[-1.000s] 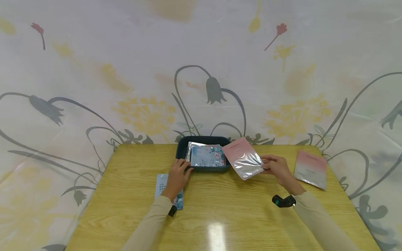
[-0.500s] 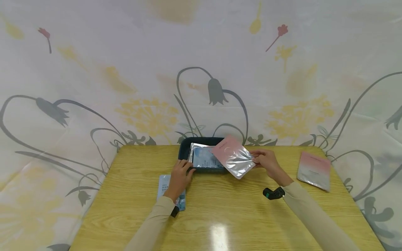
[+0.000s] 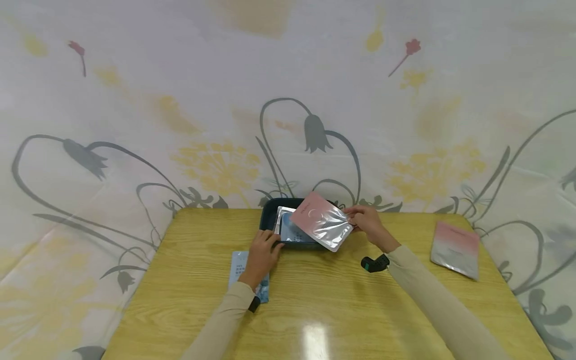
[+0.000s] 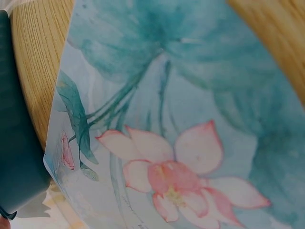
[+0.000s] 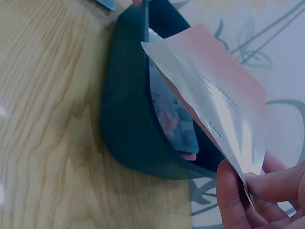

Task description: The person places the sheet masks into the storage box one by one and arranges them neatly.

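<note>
My right hand pinches the lower right corner of a pink-and-silver sheet mask sachet. The sachet is tilted over a dark teal plastic bin; "23ml" is printed on its silver part. Inside the bin lies a blue sheet mask sachet with a pink flower, partly covered from above, with a silver edge showing beside it. At the bin's near left corner, my left hand grips the rim. Under the left wrist, another blue lotus-print sachet rests on the table, partly hidden by the forearm.
A second pink-and-silver sachet lies on the wooden table at the right. Behind the bin, a flower-patterned cloth hangs along the table's back edge. Dark wrist cameras sit at both cuffs.
My right hand has carried the pink-and-silver sachet left, from the bin's right end to over its middle, covering more of the blue sachet inside. My left hand stays at the rim.
</note>
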`<act>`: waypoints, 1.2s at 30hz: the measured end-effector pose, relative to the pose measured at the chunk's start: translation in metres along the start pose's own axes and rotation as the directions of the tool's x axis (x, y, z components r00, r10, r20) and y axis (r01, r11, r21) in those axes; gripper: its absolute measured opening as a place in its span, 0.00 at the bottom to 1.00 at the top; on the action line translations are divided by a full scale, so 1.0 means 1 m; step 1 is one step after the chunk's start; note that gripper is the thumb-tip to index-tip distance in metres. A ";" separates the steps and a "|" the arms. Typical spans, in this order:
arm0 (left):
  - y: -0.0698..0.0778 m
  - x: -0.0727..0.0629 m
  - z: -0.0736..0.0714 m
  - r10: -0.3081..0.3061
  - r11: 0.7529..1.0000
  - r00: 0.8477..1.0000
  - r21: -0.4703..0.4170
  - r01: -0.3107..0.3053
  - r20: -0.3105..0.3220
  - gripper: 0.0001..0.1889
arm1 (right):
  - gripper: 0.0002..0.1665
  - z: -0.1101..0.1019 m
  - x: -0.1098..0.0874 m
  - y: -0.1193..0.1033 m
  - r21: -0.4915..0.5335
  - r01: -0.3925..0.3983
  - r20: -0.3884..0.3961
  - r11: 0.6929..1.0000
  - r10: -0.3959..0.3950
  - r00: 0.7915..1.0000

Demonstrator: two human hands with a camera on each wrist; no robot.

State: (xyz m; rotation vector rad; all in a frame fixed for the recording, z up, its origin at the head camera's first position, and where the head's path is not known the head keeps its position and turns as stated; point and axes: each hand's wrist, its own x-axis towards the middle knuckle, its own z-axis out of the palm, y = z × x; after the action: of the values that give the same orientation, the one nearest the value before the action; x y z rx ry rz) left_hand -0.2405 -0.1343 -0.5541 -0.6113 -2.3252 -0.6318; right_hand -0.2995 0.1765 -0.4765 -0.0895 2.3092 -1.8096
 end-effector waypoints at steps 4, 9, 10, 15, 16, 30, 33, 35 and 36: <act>-0.001 0.000 0.001 0.003 1.000 1.000 -0.005 -0.003 0.002 0.08 | 0.20 0.008 0.010 -0.003 -0.011 0.007 0.031 1.000 -0.006 0.999; 0.000 0.000 0.001 0.004 1.000 1.000 -0.014 -0.004 -0.012 0.09 | 0.20 0.019 0.021 -0.010 -0.028 0.060 0.063 0.998 -0.058 0.996; 0.001 0.000 0.000 0.007 1.000 1.000 -0.007 -0.007 -0.014 0.09 | 0.20 0.021 0.023 -0.012 -0.031 0.073 0.062 0.997 -0.071 0.996; 0.002 0.000 -0.002 0.013 1.000 1.000 0.013 -0.013 -0.008 0.09 | 0.19 0.030 0.035 -0.016 -0.036 0.106 0.046 0.994 -0.104 0.994; 0.002 0.000 -0.002 0.016 1.000 1.000 0.016 -0.016 -0.010 0.09 | 0.19 0.032 0.038 -0.016 -0.032 0.094 0.033 0.995 -0.093 0.995; 0.003 -0.002 -0.002 0.021 0.999 0.999 0.033 -0.021 0.025 0.09 | 0.19 0.051 0.071 0.000 -0.105 0.082 0.003 0.991 -0.082 0.997; 0.002 -0.002 -0.003 0.013 1.000 0.999 0.028 -0.014 0.034 0.08 | 0.18 0.056 0.071 -0.002 -0.125 0.120 0.031 0.985 -0.117 0.993; 0.002 -0.001 -0.005 0.007 1.000 0.999 0.019 -0.008 0.040 0.08 | 0.17 0.058 0.071 -0.003 -0.126 0.125 0.038 0.984 -0.121 0.992; 0.002 -0.001 -0.005 0.006 1.000 0.999 0.015 -0.007 0.040 0.08 | 0.17 0.060 0.071 -0.004 -0.138 0.123 0.040 0.983 -0.119 0.992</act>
State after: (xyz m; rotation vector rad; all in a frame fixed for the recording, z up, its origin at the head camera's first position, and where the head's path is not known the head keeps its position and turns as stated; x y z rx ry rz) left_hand -0.2361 -0.1362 -0.5506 -0.6297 -2.3619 -0.6041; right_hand -0.3578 0.1063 -0.4949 -0.2844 2.4548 -1.6834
